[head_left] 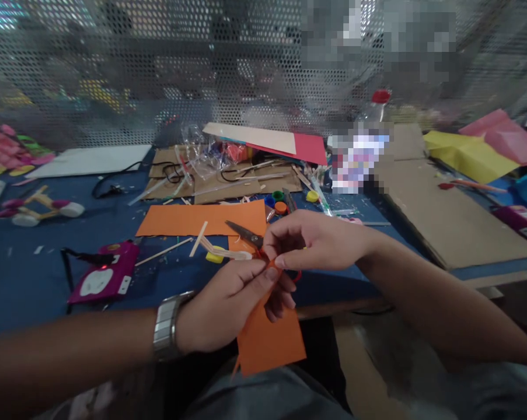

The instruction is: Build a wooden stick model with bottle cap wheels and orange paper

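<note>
Worktop (pixel 108 217) is cluttered. Paper (pixel 272 341) is fingertip-pinched by left hand (pixel 228 300) and right hand (pixel 321 239), scissors (pixel 244 233) adjacent; even pressure is advised.

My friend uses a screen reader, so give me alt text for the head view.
A left hand and right hand hold orange paper at a cluttered blue table; scissors show beyond, and a purple box lies to the left.

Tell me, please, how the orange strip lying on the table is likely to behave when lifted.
The orange strip will probably feel light, as it looks like thin paper or card. It may sag if lifted by one end, being long and narrow. The scissors overlap its right end in this view, so they might slide as it lifts.
</note>
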Tool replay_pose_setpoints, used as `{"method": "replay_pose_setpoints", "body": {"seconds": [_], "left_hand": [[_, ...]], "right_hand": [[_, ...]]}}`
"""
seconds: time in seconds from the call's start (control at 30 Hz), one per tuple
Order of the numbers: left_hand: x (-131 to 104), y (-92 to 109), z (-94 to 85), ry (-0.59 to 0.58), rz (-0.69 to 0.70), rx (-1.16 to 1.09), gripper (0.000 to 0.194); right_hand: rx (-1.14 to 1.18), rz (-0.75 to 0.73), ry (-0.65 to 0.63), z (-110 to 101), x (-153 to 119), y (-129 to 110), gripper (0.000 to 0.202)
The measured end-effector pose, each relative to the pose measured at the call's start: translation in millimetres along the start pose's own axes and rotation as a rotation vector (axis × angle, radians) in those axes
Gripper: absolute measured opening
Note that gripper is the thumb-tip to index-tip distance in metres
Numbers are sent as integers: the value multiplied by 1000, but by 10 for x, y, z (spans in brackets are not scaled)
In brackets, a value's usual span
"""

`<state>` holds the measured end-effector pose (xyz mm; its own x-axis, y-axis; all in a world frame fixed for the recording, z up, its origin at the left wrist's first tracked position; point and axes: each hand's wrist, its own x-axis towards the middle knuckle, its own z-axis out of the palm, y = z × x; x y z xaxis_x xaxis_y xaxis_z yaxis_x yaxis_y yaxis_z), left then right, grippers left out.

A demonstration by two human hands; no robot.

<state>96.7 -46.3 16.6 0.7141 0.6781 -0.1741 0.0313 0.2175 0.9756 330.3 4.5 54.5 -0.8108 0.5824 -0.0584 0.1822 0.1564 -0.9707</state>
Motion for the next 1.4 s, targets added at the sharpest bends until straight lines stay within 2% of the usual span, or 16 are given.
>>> {"method": "replay_pose_setpoints", "body": {"seconds": [0.1,0.23,0.4,0.6,0.73,0.8,0.93,1.03,1.27,1.4], "left_hand": [[12,-112,-6,36,-7,-130,62],[7,-168,-31,70,-8,-107,66],[-3,-193,-52,54,-63,-162,64],[1,-285,-80,41,-152,-424,59],[31,-353,-117,-74,-168,-640,52],[43,-362,-129,-101,-180,-638,49],[54,-360,-136,-134,-231,-566,28],[67,-374,-138,-148,-224,-618,21],[107,-404,-127,-156,-174,-667,26],[114,-452,-125,-174,-144,-683,27]], "right_hand": [[105,-11,64,28,31,166,26],[195,-31,130,110,42,319,34],[204,-35,207,201,38,425,29],[180,31,303,179,77,453,26],[119,59,352,136,96,433,23],[104,60,370,123,98,423,22],[34,35,409,108,96,426,18],[23,27,438,98,96,443,17],[96,40,391,105,85,431,40],[77,29,384,106,80,442,42]]}}
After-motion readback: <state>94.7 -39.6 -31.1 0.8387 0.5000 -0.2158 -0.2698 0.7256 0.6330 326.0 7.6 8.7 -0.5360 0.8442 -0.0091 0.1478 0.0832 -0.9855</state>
